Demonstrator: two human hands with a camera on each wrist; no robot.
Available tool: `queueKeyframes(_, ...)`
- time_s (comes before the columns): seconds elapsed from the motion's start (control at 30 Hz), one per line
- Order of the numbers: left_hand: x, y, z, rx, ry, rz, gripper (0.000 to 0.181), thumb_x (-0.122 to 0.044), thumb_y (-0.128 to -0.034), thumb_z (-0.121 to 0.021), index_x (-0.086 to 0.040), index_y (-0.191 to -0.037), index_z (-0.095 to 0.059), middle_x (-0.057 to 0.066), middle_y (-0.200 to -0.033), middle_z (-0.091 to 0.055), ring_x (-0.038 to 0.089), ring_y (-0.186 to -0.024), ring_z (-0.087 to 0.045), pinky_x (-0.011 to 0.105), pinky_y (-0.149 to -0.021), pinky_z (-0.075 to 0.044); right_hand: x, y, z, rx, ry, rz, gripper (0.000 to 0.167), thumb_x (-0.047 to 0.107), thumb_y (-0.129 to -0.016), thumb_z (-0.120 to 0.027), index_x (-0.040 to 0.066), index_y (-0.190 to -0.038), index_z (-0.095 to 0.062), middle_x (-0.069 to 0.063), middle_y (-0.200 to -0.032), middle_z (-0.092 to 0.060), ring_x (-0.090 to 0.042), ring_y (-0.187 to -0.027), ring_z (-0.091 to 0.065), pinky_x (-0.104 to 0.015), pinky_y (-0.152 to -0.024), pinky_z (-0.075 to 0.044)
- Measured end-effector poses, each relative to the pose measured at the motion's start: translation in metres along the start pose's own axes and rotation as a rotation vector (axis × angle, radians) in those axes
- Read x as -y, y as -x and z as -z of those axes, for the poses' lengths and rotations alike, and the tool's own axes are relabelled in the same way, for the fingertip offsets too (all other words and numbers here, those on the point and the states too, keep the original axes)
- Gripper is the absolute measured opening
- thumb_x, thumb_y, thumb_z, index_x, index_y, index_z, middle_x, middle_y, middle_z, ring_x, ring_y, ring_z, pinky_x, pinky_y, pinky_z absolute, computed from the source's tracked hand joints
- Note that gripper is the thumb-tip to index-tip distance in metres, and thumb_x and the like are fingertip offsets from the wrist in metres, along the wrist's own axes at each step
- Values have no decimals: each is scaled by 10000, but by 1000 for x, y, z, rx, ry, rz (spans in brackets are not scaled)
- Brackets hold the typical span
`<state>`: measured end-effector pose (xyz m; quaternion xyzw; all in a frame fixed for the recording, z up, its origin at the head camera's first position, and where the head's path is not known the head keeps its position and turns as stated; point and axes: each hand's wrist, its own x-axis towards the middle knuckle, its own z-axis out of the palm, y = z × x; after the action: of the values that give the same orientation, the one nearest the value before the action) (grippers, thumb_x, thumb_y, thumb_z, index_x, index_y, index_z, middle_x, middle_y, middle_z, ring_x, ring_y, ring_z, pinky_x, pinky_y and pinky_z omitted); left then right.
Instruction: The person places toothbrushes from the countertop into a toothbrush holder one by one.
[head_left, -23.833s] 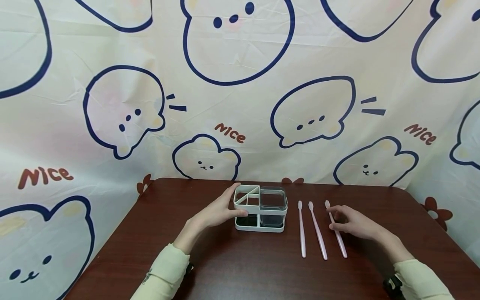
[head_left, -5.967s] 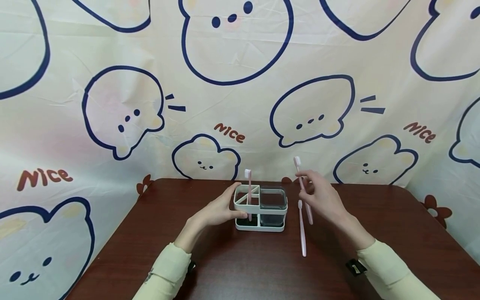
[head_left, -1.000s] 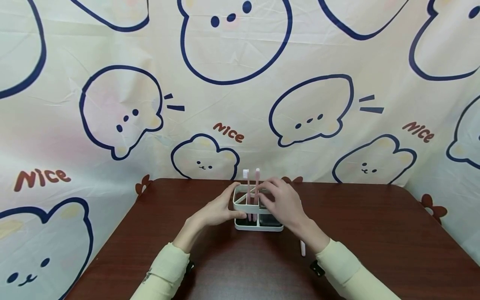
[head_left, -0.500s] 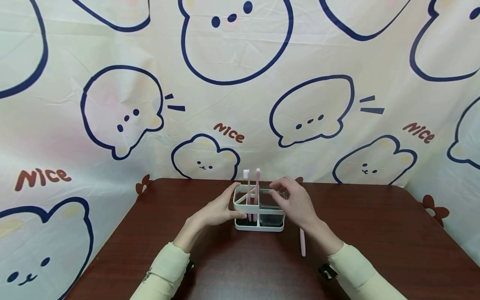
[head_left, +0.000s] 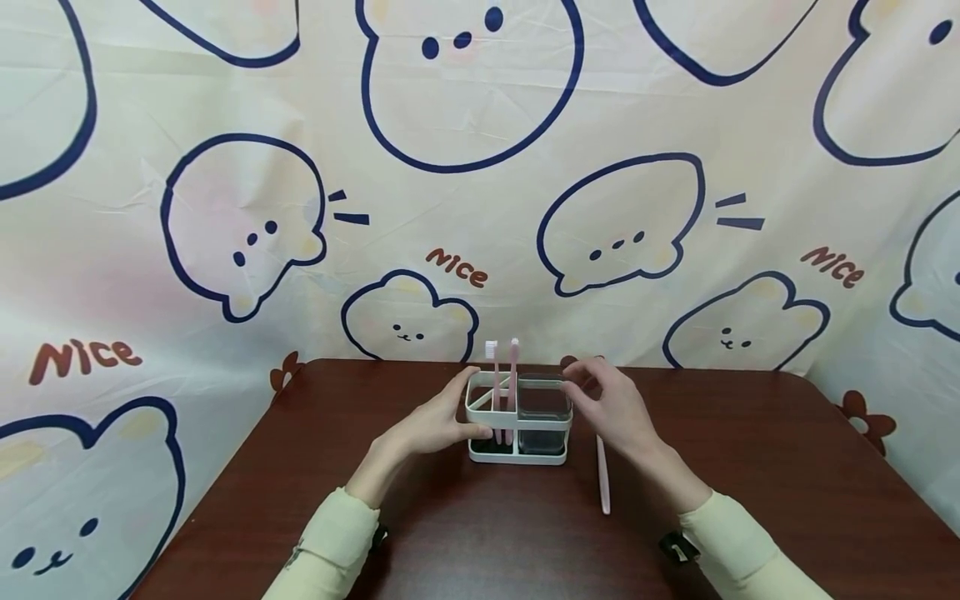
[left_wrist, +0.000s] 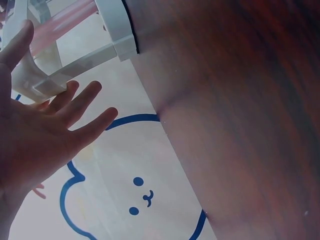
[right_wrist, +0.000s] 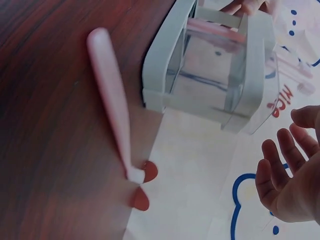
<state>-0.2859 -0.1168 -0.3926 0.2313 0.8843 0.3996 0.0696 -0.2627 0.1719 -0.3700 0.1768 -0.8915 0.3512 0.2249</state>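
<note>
A pale grey-green toothbrush holder (head_left: 542,425) stands on the table, with a clear cup (head_left: 542,442) in its right half. Two pink toothbrushes, a left one (head_left: 497,390) and a right one (head_left: 513,385), stand upright in its left half, heads up. My left hand (head_left: 431,423) grips the holder's left end, its thumb in front; in the left wrist view the thumb lies over the upper frame (left_wrist: 37,87). My right hand (head_left: 615,410) hovers near the holder's right end, fingers loosely bent, holding nothing. Below it lies a third pink toothbrush (right_wrist: 111,92), its head hidden in the head view.
The dark wooden table (head_left: 480,533) carries these things. Behind it hangs a pale cloth (head_left: 510,208) with cartoon outlines, meeting the table's back edge.
Six seconds ago the right hand held the second toothbrush in the air; it now stands in the holder. Over the last second the right hand let go and moved right. The left hand stays put.
</note>
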Motion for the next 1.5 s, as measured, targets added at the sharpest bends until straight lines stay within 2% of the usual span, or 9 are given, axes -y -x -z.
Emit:
queueKeyframes(0.17,1,0,0,0,-10,-12,895,-327,-846,-788,-262,-1532,-217,55,-1480,-402,255,-1254,-488,619,-1086,-382,-11,2,5,41,2,-67,186,224,-943,-685,137,-1108,-675,-22,-977,-667,-165,-822,-611,-276,-705,-540)
queueKeyframes(0.43,1,-1,-2,-3,-26,0,897,-320,-847,-788,-259,-1534,-214,58,-1482,-400,252,-1247,-492,616,-1085,-385,-32,8,6,156,27,-162,238,237,-954,-667,115,-1157,-647,-42,-967,-643,-181,-817,-567,-271,-639,-504)
queueKeyframes(0.7,0,-1,-2,1,-37,14,934,-353,-850,-779,-237,-1557,-179,72,-1538,-345,263,-1289,-468,629,-1096,-365,-48,14,9,242,29,-174,264,231,-947,-674,95,-1171,-637,-23,-892,-615,-173,-756,-539,-260,-593,-474)
queueKeyframes(1.0,-2,0,-2,2,-31,16,924,-350,-851,-778,-239,-1553,-186,75,-1521,-363,266,-1275,-476,637,-1086,-372,-60,17,10,378,40,-176,330,222,-925,-696,78,-1214,-627,5,-860,-614,-155,-745,-551,-265,-628,-482)
queueKeyframes(1.4,-3,-1,-2,-2,-32,10,905,-335,-849,-780,-265,-1539,-200,81,-1495,-391,266,-1252,-493,648,-1065,-385,-62,19,6,495,51,-216,416,232,-895,-730,64,-1258,-611,-43,-943,-626,-169,-802,-551,-306,-684,-469)
queueKeyframes(1.5,-2,0,-2,0,-35,14,905,-331,-850,-781,-270,-1540,-197,78,-1494,-390,263,-1253,-490,638,-1072,-384,-62,20,5,513,60,-224,415,222,-888,-737,65,-1252,-616,-98,-1061,-651,-198,-869,-560,-344,-737,-482)
